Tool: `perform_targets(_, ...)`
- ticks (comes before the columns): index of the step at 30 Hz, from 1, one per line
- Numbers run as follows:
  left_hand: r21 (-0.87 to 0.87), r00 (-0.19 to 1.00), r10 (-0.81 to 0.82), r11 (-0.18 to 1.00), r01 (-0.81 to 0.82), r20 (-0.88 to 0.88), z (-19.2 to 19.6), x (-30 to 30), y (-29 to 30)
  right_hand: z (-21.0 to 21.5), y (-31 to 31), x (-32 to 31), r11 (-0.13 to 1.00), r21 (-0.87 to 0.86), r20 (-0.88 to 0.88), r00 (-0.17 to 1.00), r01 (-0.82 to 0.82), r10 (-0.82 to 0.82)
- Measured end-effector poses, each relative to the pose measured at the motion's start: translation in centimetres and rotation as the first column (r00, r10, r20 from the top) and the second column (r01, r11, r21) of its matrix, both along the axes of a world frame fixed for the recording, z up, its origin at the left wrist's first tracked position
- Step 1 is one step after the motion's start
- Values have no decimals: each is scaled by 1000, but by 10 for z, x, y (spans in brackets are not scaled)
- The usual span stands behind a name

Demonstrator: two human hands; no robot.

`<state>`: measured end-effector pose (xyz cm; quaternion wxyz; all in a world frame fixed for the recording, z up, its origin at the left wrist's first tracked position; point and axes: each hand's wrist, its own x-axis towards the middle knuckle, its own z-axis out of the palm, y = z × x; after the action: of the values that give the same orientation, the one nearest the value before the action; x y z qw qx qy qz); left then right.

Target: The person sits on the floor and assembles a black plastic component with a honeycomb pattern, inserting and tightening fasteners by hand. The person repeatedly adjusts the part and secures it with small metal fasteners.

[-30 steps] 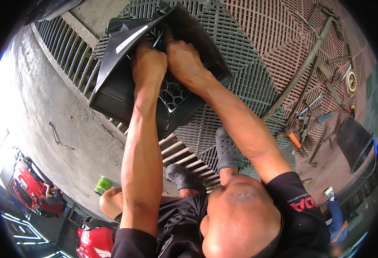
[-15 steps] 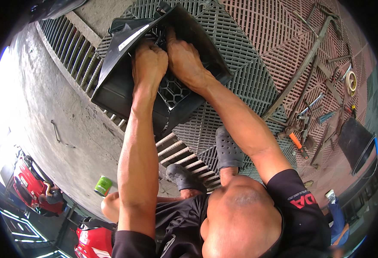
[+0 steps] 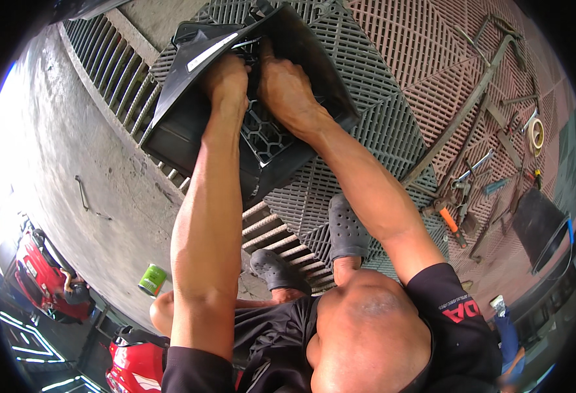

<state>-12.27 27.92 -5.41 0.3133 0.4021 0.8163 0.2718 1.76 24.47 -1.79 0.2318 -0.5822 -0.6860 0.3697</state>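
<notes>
A black plastic housing (image 3: 190, 134) with flared walls and a honeycomb grille (image 3: 264, 134) in its middle lies tilted on the floor grating. Both my hands reach inside it. My left hand (image 3: 228, 77) is closed, its fingers curled near the upper part of the grille; what they grip is hidden. A thin shiny strip (image 3: 245, 43) shows just above its knuckles. Beside it, my right hand (image 3: 288, 92) rests against the inside, index finger pointed away from me and the other fingers folded under. Whatever those folded fingers grip is out of sight.
Floor tools lie at right: an orange-handled hammer (image 3: 448, 220), a long metal bar (image 3: 461, 114), a spanner (image 3: 476, 164) and a tape roll (image 3: 535, 136). Left are another spanner (image 3: 81, 193) and a green can (image 3: 152, 280). Red vehicles (image 3: 134, 367) stand lower left. Another person's blue-clad leg (image 3: 507, 334) shows lower right.
My left hand has turned slightly and sits a little deeper against the housing's left wall. The thin shiny strip above it now shows. My right hand has barely moved.
</notes>
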Motion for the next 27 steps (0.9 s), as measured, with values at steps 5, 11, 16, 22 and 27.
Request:
perform_targets(5,-9,973,-76,997,76,-217,9,20,-8,-6,-1,10,999,-47,0,1000,4,-4)
perform_targets(11,-16,846,-310,941,337,-433,72,43,-12,-11,0,12,1000,-2,-11,1000,24,-24)
perform_targets(16,-84,853,-307,950,300,-422,71,40,-12,-9,-1,10,1000,-10,0,1000,11,-11)
perform_targets(22,-94,825,-333,940,328,-456,66,39,-19,-9,0,10,1000,14,-20,1000,8,-7)
perform_targets(27,-230,830,-443,895,383,-340,70,38,-21,-10,-1,11,1000,-9,-53,998,25,-25)
